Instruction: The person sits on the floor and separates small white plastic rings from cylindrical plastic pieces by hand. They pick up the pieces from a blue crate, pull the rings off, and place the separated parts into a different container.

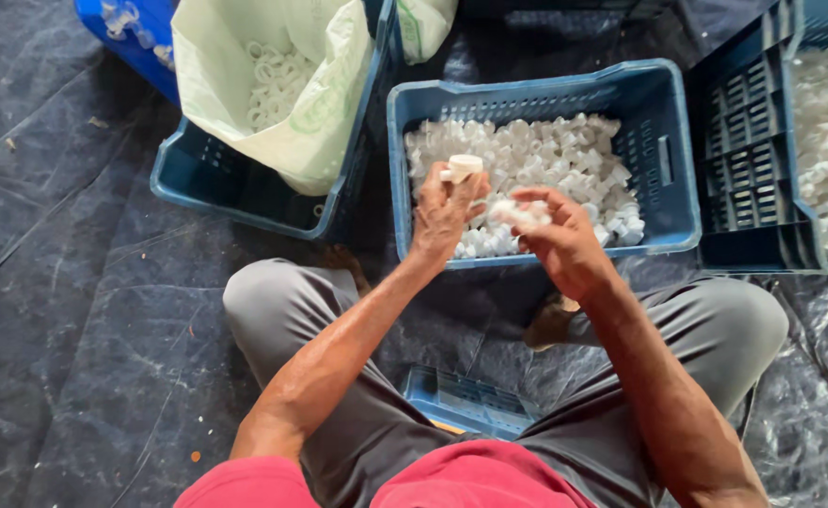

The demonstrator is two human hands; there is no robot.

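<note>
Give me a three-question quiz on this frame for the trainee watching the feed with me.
1. True or false: the left hand holds a small white cap above the middle blue crate.
2. What does the crate at upper left hold? A) loose bolts B) a pale green bag with white rings inside C) water
3. Fill in: the right hand grips a cluster of small ______ plastic pieces.

Key:
1. True
2. B
3. white
</note>
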